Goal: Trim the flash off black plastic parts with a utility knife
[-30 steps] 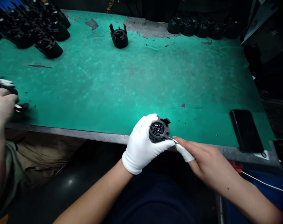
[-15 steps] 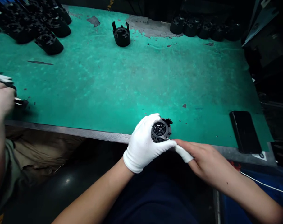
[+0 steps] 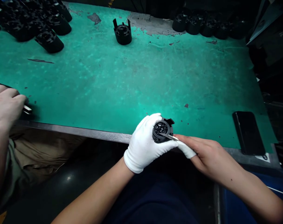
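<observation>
My left hand, in a white glove, is closed around a round black plastic part at the table's front edge. The part's ringed face with small holes is turned up, and a tab sticks out at its far right. My right hand is bare apart from a white covering on the thumb side. Its fingers grip a thin metal blade, whose tip lies over the part's face. The blade's handle is hidden in the hand, so its exact kind does not show.
A phone lies at the right edge of the green table. One black housing stands at the back; several more cluster back left and back right. A co-worker's hand works at the left.
The blade has moved further over the face of the black part and shows more of its length. The co-worker's hand at the left has shifted to the right.
</observation>
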A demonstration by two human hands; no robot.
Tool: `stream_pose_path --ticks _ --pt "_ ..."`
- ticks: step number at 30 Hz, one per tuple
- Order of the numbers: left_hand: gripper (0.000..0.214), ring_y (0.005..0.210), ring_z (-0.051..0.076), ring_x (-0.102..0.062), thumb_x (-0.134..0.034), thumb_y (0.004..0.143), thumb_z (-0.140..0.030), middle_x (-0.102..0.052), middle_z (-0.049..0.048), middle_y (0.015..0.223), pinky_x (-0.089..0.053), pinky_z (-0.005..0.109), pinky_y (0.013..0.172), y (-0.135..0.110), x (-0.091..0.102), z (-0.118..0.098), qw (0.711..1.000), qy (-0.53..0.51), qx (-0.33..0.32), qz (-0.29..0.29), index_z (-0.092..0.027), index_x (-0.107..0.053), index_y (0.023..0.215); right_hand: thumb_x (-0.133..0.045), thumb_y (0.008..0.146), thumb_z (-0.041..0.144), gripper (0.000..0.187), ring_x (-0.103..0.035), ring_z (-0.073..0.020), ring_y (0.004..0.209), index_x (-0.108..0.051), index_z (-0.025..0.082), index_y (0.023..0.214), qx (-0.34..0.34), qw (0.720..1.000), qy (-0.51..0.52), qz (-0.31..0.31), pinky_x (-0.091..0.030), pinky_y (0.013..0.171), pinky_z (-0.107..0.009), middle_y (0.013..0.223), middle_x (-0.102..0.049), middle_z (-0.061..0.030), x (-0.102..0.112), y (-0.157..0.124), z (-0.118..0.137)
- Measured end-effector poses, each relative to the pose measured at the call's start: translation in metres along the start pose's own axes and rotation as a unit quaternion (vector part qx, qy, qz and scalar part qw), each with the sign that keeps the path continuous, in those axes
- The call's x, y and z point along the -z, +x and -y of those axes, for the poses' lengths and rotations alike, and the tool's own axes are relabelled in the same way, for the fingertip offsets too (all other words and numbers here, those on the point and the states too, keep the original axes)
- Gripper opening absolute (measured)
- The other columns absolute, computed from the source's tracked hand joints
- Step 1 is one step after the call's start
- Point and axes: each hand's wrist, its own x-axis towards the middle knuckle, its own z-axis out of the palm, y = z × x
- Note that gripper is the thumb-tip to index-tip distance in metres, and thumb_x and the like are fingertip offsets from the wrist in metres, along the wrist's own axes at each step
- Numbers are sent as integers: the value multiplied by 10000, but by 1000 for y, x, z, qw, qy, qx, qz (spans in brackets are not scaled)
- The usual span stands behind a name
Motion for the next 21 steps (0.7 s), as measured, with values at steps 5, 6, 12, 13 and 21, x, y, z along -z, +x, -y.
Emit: stream_pose_path --ticks 5,6,12,13,21 --pt "712 1249 285 -609 -836 706 -564 -615 119 1333 -495 456 1110 0 -1 0 1000 6 -4 -8 -238 -516 1251 -442 912 127 490 -735 -253 1041 -584 234 1369 -20 1000 -15 3 -628 844 -385 1274 -716 -71 -2 -3 2" --pt "707 1252 283 -607 -839 705 -558 -614 118 1337 -493 453 1112 0 -1 -1 1000 5 -6 -9 -241 -517 1248 -442 913 128 490 -734 -255 1043 -583 232 1370 -24 1000 -15 3 -629 842 -389 1279 -714 -71 -3 -3 2" --pt "724 1268 270 -597 -861 693 -528 -607 111 1352 -476 429 1131 -1 -1 0 1000 1 -1 -6 -239 -512 1257 -428 927 127 450 -718 -220 1092 -613 208 1330 -1 1000 21 -8 -607 901 -332 1275 -718 -54 -3 -1 2" --pt "737 1269 271 -595 -862 692 -528 -606 115 1351 -475 431 1132 -1 -1 1 1000 -1 -1 -6 -234 -506 1265 -430 931 128 440 -718 -211 1092 -624 210 1317 1 999 30 -10 -601 909 -316 1269 -721 -49 -2 -1 2" --pt "725 1280 291 -591 -851 700 -541 -607 128 1348 -474 459 1131 -1 -1 1 1000 -5 -3 -5 -229 -509 1258 -431 944 133 436 -714 -192 1101 -632 215 1322 -12 998 55 -14 -584 937 -284 1270 -721 -38 -2 2 4"
